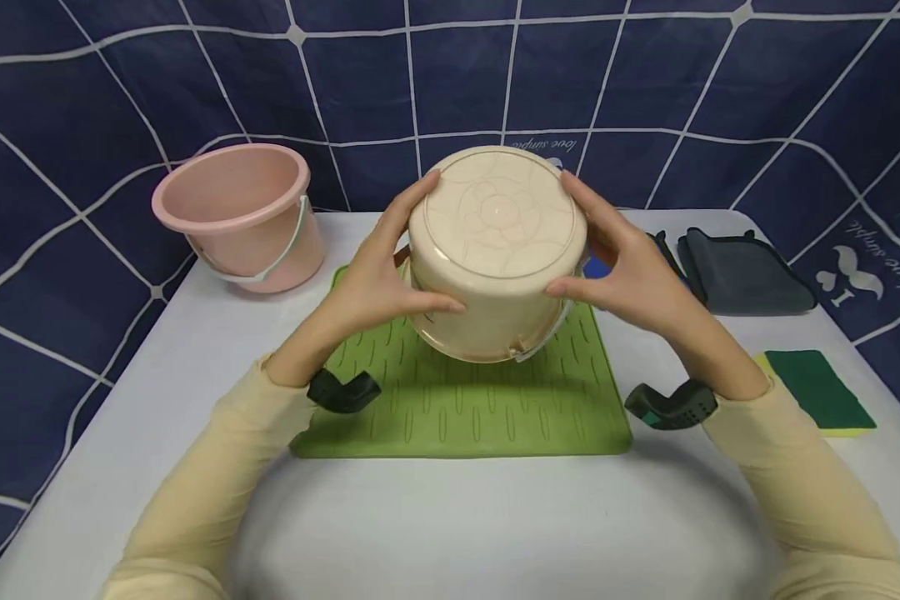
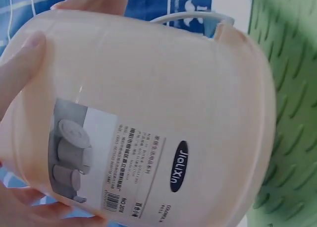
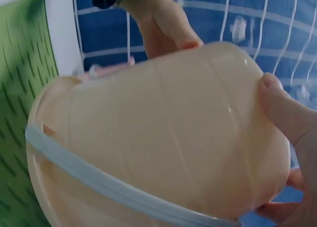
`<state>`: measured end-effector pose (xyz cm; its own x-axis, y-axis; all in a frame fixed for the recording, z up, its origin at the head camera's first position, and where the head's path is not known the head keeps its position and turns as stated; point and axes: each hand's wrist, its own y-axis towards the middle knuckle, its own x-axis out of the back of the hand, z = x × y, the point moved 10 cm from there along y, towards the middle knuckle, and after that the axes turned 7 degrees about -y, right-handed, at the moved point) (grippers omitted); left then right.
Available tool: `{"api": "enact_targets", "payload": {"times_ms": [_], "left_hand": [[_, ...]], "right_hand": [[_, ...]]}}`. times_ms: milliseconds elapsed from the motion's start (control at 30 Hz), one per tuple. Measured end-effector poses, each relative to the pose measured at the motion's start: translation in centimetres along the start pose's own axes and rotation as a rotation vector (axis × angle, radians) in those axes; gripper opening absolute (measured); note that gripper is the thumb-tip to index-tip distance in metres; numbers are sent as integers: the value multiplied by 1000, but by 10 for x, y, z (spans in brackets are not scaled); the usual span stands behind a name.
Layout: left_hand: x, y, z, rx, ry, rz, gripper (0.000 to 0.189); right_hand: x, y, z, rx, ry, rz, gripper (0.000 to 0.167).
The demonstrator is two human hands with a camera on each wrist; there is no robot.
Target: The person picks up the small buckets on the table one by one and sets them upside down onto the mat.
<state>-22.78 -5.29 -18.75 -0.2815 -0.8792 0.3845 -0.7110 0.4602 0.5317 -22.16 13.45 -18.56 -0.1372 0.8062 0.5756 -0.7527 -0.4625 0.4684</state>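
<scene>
A cream plastic bucket [image 1: 497, 221] is held bottom up over the green mat, its patterned base tilted toward the head camera. My left hand [image 1: 378, 279] grips its left side near the base, thumb on the near wall. On the opposite side my right hand [image 1: 626, 262] holds it the same way. A printed label [image 2: 114, 157] shows on the wall in the left wrist view. In the right wrist view a pale handle [image 3: 114, 187] crosses the bucket's side. The bucket's inside is hidden.
Beneath the bucket lies a ribbed green mat [image 1: 457, 417] on the white table [image 1: 450, 525]. A pink bucket [image 1: 300, 250] stands upright at the back left. To the right are a dark grey cloth-like item [image 1: 750, 275] and a green and yellow sponge [image 1: 817, 392]. Dark blue checked fabric [image 1: 465, 83] rises behind.
</scene>
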Motion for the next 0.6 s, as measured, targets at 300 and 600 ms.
{"api": "enact_targets", "payload": {"times_ms": [300, 600], "left_hand": [[-23, 37, 47, 173, -151, 113, 107], [-39, 61, 83, 169, -256, 163, 105]], "right_hand": [[7, 13, -74, -175, 109, 29, 90], [17, 16, -112, -271, 102, 10, 87]]}}
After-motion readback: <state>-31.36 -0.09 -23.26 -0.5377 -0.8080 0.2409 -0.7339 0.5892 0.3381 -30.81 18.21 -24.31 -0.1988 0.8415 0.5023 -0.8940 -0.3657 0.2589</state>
